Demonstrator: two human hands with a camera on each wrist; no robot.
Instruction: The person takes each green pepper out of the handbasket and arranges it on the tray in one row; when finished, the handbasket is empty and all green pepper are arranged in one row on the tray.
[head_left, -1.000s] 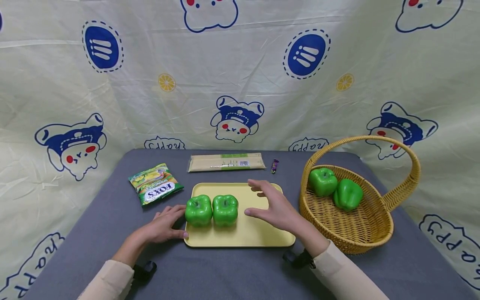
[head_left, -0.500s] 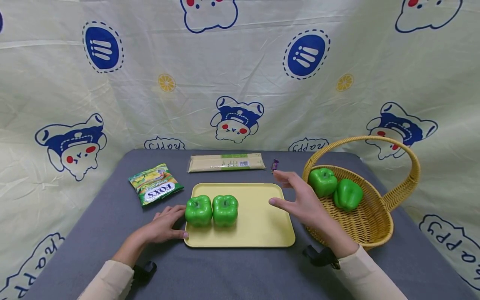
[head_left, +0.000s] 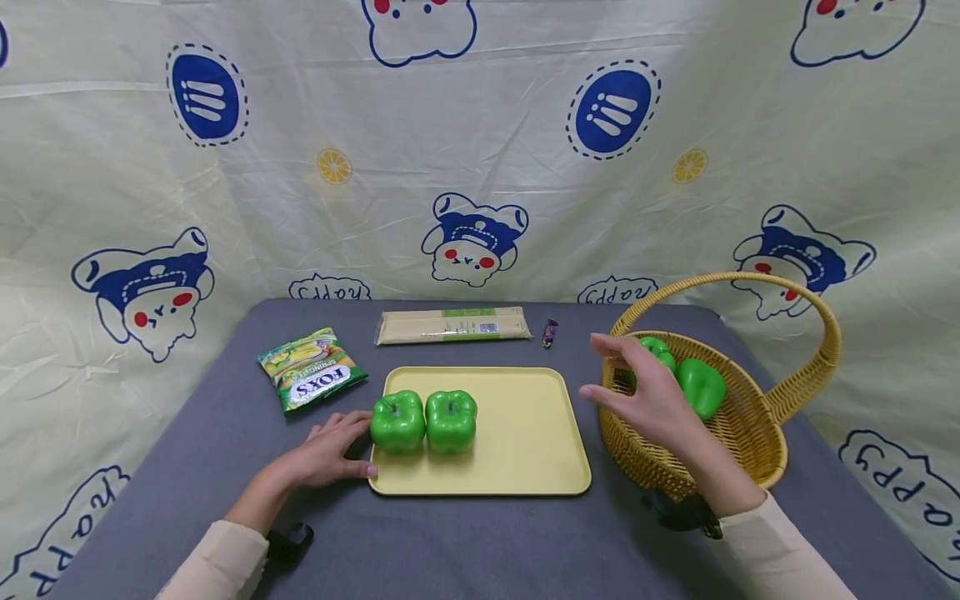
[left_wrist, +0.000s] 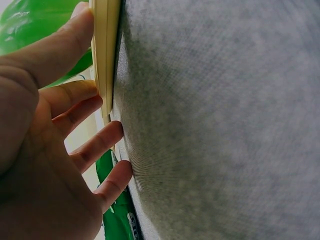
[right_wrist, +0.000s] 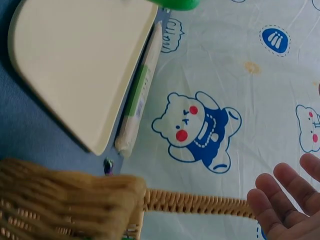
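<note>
Right hand, spread, empty, hovering above left rim of basket, dipping risking bump; relaxed left hand touching left edge of tray, pressure risking slide.

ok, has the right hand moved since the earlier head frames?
Yes, rightward: judged against the tray, the right hand has gone from over its right part to past its right edge, now overlapping the basket's left side in the head view.

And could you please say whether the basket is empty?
Not empty: two green peppers lie inside the basket, one partly behind the right hand.
</note>
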